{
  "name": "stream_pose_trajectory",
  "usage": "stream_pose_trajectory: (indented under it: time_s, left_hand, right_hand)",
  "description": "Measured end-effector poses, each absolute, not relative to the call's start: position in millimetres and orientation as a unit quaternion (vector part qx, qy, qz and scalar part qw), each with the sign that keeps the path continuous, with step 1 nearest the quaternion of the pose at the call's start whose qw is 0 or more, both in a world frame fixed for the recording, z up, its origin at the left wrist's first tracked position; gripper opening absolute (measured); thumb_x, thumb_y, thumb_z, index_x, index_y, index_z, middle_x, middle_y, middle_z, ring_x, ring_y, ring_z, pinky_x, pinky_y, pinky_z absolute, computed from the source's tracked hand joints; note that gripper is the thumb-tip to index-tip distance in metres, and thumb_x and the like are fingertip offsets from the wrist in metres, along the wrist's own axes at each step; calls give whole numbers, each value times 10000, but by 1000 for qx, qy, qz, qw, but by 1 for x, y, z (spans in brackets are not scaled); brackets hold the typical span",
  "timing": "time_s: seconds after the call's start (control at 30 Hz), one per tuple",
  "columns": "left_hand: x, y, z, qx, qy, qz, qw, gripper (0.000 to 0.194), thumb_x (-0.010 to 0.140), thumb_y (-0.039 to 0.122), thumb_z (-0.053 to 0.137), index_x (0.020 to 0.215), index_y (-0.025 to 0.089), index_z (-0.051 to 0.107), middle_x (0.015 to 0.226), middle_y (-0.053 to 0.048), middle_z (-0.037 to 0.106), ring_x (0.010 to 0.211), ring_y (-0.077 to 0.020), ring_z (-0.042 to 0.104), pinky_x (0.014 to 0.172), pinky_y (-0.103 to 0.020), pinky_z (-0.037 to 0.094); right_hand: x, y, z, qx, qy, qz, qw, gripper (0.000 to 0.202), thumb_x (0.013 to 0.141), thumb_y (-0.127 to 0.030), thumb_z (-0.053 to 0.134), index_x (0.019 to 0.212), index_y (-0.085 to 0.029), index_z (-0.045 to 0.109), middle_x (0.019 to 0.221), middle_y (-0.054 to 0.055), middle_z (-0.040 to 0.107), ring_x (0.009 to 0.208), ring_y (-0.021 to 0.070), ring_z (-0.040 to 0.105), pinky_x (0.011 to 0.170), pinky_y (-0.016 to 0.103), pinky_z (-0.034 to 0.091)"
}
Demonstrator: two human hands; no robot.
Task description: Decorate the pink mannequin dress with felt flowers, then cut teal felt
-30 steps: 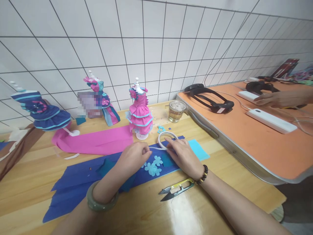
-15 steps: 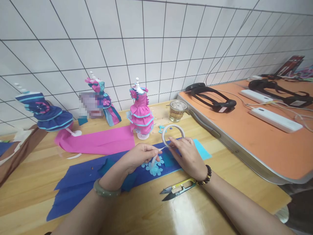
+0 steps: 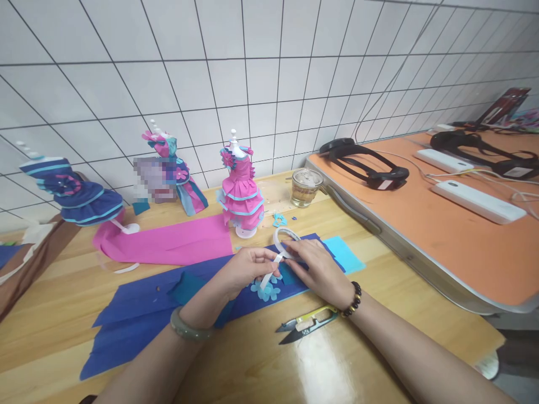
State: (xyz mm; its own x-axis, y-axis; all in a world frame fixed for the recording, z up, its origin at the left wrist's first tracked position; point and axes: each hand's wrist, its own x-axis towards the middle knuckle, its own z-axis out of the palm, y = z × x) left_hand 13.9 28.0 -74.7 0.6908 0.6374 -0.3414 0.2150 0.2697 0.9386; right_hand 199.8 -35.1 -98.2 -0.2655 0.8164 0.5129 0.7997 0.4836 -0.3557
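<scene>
Between finger and thumb, my left hand pinches the free strip of white tape. My right hand grips the tape roll, which is tilted, its ring partly hidden by the fingers. Below the strip, light blue paper flowers lie on a dark blue crepe paper sheet. A teal paper piece rests partly under my left wrist. Thread snips with a yellow and a blue-green handle lie on the table in front of my right wrist.
Small dress forms in a pink paper dress, a blue dress and a mixed-colour dress stand behind a pink paper strip. A glass of liquid is near the orange table, which holds black headsets and white power banks.
The tape roll has tipped from nearly upright to a slanted position and shifted slightly left. My hands have come closer together, and the white strip shows more clearly.
</scene>
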Motion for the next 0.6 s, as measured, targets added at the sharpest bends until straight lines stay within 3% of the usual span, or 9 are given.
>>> stream_pose_trajectory:
  time_s: [0.17, 0.4, 0.6]
  left_hand:
    - [15, 26, -74, 596, 367, 165, 695, 310, 695, 380, 645, 868, 123, 658, 710, -56, 644, 487, -67, 463, 459, -195, 312]
    - [21, 20, -71, 575, 385, 180, 699, 285, 662, 361, 674, 800, 113, 661, 694, -73, 666, 580, -120, 563, 537, -219, 408]
    - [22, 22, -73, 588, 401, 175, 680, 261, 671, 354, 665, 781, 117, 662, 689, -81, 683, 570, -121, 572, 536, -218, 405]
  right_hand:
    - [195, -39, -89, -498, -786, 1, 366, 220, 871, -209, 473, 1082, -207, 536, 1047, 101, 601, 974, 222, 541, 807, 394, 422]
    - [190, -40, -89, -485, -809, -68, 325, 142, 869, -209, 498, 976, -202, 589, 978, 80, 639, 903, 211, 539, 763, 379, 387]
    - [187, -38, -88, -499, -812, -62, 296, 143, 901, -212, 445, 938, -182, 580, 978, 82, 636, 900, 207, 522, 761, 374, 368]
